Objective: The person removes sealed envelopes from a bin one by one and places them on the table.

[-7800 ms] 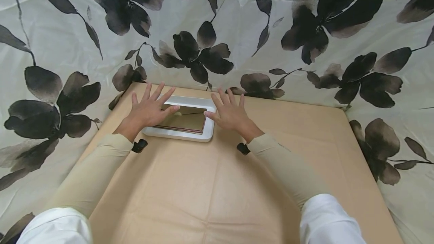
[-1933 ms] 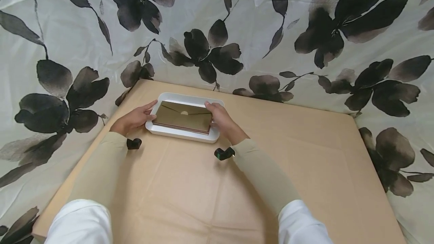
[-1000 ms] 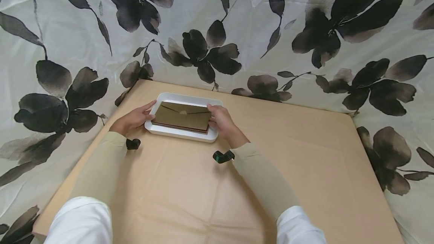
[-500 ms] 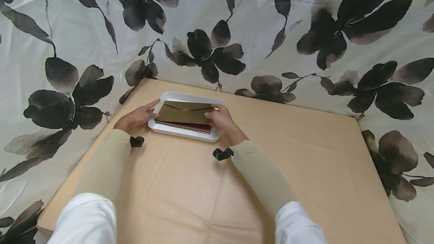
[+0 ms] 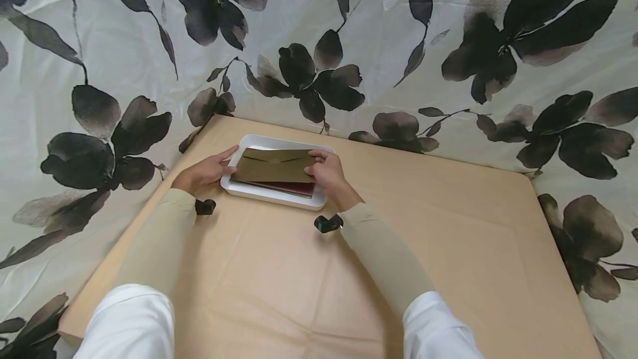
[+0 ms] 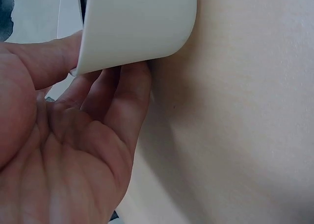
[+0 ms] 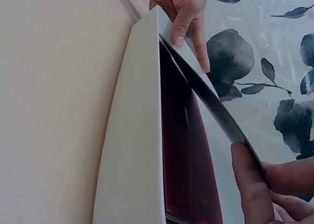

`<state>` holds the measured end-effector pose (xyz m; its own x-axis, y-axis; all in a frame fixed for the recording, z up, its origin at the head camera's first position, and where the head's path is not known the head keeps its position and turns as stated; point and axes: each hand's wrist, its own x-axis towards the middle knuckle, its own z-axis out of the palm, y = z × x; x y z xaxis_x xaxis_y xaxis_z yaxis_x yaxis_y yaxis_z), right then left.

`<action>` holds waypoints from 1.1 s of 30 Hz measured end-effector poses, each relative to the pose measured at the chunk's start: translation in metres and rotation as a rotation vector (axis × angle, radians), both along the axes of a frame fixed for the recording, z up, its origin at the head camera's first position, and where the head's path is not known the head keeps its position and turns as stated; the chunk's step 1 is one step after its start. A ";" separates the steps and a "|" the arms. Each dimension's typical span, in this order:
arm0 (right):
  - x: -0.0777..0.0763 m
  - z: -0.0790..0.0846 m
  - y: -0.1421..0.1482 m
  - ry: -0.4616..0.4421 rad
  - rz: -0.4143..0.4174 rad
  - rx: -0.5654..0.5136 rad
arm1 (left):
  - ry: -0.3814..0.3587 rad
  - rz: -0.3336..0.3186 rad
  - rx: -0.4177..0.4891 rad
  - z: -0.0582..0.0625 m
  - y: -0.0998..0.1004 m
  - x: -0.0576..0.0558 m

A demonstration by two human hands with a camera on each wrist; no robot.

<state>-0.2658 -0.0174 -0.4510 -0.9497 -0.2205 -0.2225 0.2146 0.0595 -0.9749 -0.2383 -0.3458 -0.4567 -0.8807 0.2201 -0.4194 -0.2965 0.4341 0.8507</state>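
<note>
A white tray (image 5: 271,197) lies near the back left of the table. My left hand (image 5: 203,173) grips its left end; in the left wrist view the thumb is over the rim and fingers reach below the tray wall (image 6: 140,25). My right hand (image 5: 331,177) pinches the right end of a gold-brown envelope (image 5: 271,167) between thumb and fingers. In the right wrist view this envelope (image 7: 213,104) is tilted, its right end lifted above the tray. Below it lies a dark red envelope (image 7: 186,150) inside the tray, with more edges stacked under it.
A tan cover lies over the table (image 5: 279,270), whose back edge runs behind the tray. White cloth (image 5: 389,71) with black flowers hangs behind and around the table. A small black device (image 5: 329,224) sits at each wrist.
At first both hands were spread over the tray; later they took its ends. Since one second ago the right hand has lifted the gold-brown envelope's right end, uncovering the dark red one.
</note>
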 end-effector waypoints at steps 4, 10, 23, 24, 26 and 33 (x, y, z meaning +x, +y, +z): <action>0.001 0.001 0.005 0.010 -0.031 0.004 | -0.015 0.009 0.012 0.000 0.002 -0.001; 0.002 0.002 0.013 0.014 -0.083 -0.007 | -0.010 -0.004 -0.027 0.002 0.002 0.001; 0.004 0.015 0.034 0.026 -0.134 -0.031 | -0.004 0.011 -0.083 0.001 0.001 0.002; 0.003 0.015 0.035 0.028 -0.134 -0.036 | -0.009 0.015 -0.079 0.001 0.001 0.001; 0.003 0.016 0.039 0.031 -0.139 -0.045 | -0.013 0.016 -0.070 0.001 0.002 0.002; 0.002 0.016 0.052 0.024 -0.157 -0.064 | -0.017 0.020 -0.084 0.004 0.006 0.001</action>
